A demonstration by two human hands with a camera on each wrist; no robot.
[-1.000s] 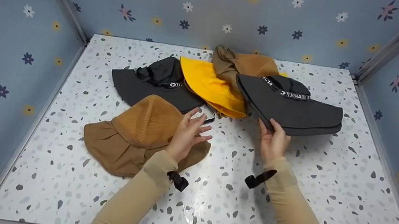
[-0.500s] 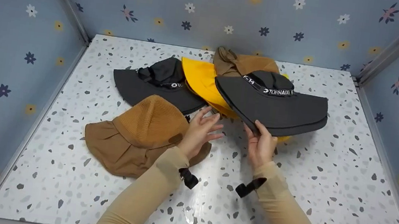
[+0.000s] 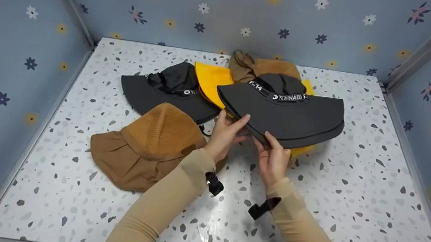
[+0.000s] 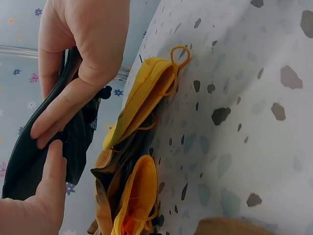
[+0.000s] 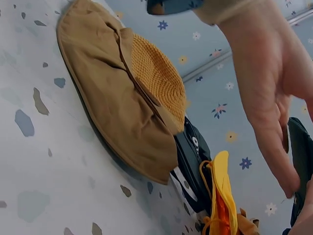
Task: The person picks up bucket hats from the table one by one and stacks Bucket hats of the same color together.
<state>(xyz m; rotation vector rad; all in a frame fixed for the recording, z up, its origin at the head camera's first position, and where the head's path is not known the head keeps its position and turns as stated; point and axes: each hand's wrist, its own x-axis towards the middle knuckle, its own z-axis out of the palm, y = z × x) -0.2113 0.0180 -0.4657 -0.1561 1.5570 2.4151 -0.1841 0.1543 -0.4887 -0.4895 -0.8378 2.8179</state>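
A black bucket hat [image 3: 283, 113] with a white-lettered band is held raised above the table, its wide brim showing two layered edges. My right hand [image 3: 273, 160] pinches the near brim edge, thumb on top and fingers underneath. At the brim's left side is my left hand [image 3: 224, 136], its thumb over the edge and fingers below. The left wrist view shows fingertips against the brim's dark underside [image 4: 29, 171]. Just left of my left hand lies a brown hat [image 3: 158, 142] with a ribbed tan crown, partly covered by my forearm.
Another black hat [image 3: 169, 94] lies behind the brown one. Yellow hats [image 3: 210, 78] and a second brown hat [image 3: 276, 68] sit at the back, partly hidden by the held hat. Flower-patterned walls [image 3: 230, 10] enclose the speckled table [image 3: 372, 225] on three sides.
The held black hat has moved left with my right hand, uncovering some yellow at right. My left hand has moved right from above the brown hat to the black brim.
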